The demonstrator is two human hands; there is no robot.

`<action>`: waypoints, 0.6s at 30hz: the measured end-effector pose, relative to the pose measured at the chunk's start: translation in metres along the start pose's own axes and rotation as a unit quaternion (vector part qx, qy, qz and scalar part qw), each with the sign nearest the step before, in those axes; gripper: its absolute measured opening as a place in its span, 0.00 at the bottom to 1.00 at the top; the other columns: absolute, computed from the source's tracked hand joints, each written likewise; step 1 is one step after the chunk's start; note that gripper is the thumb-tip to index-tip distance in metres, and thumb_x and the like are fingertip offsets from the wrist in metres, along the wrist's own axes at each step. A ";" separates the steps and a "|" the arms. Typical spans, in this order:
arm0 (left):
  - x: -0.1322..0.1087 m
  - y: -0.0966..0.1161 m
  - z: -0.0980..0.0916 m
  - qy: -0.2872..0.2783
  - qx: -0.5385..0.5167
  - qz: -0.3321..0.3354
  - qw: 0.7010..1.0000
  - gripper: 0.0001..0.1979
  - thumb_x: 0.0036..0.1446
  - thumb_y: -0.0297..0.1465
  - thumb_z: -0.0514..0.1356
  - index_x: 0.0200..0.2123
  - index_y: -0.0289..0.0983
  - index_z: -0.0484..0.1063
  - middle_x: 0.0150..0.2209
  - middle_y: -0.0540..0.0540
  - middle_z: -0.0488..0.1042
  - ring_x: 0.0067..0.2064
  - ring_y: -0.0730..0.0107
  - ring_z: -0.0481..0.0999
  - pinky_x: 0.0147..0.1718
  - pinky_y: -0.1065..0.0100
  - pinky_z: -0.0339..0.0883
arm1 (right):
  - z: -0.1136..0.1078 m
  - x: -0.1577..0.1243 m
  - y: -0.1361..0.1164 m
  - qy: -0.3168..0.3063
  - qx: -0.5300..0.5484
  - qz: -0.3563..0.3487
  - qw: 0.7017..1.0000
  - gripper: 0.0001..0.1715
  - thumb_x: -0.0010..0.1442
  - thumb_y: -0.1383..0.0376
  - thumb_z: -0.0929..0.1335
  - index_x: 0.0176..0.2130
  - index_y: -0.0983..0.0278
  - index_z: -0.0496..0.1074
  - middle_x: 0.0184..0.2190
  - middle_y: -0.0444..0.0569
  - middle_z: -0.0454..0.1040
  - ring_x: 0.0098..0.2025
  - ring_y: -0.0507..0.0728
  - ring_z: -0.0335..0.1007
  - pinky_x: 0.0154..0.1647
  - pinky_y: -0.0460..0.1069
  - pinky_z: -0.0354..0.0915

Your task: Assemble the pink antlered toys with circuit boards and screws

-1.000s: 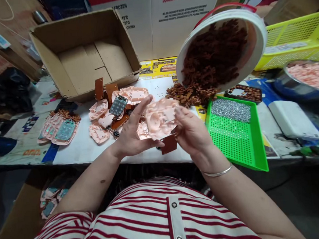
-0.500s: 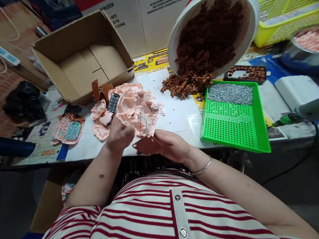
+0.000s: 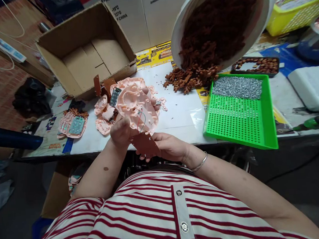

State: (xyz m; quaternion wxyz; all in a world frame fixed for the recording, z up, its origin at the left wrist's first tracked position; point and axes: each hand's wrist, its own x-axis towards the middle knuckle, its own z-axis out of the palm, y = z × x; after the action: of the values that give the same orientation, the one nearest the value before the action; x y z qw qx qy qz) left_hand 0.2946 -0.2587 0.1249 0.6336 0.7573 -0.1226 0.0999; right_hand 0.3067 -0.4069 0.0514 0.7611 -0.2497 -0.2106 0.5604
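My left hand (image 3: 121, 130) is closed on the edge of a pink plastic shell (image 3: 130, 99), whose inner side with round posts faces me. Thin red and green wires run from the shell down to a brown circuit board (image 3: 146, 145). My right hand (image 3: 172, 147) grips that board by its right side, with the thumb on top and fingertips showing beneath. Behind the shell lie more pink shells (image 3: 104, 126), a dark grey button pad (image 3: 114, 96) and other brown boards (image 3: 97, 85).
An open cardboard box (image 3: 88, 62) stands at the back left. A tipped white bucket (image 3: 267, 0) spills brown plastic pieces (image 3: 192, 78). The green basket (image 3: 239, 124) at right holds silver screws (image 3: 237, 87). A power screwdriver (image 3: 314, 122) lies at far right.
The brown board has tilted so its flat face shows more fully, and it sits a little lower below the shell. Both hands keep their holds. The camera view has shifted slightly.
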 end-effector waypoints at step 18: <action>-0.012 -0.015 -0.012 0.050 -0.139 -0.016 0.989 0.41 0.42 0.59 0.64 0.55 0.40 0.71 0.53 0.35 0.78 0.65 0.39 0.69 0.64 0.41 0.63 | 0.011 -0.035 -0.005 0.187 -0.129 -0.071 0.971 0.27 0.55 0.61 0.78 0.51 0.58 0.71 0.33 0.40 0.76 0.37 0.50 0.74 0.42 0.46 0.69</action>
State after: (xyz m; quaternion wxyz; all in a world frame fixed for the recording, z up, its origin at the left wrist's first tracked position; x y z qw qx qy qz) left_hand 0.2879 -0.2439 0.1097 0.7393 0.6581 -0.0915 0.1097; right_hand 0.2942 -0.4405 0.0615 0.7861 -0.4306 -0.1517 0.4166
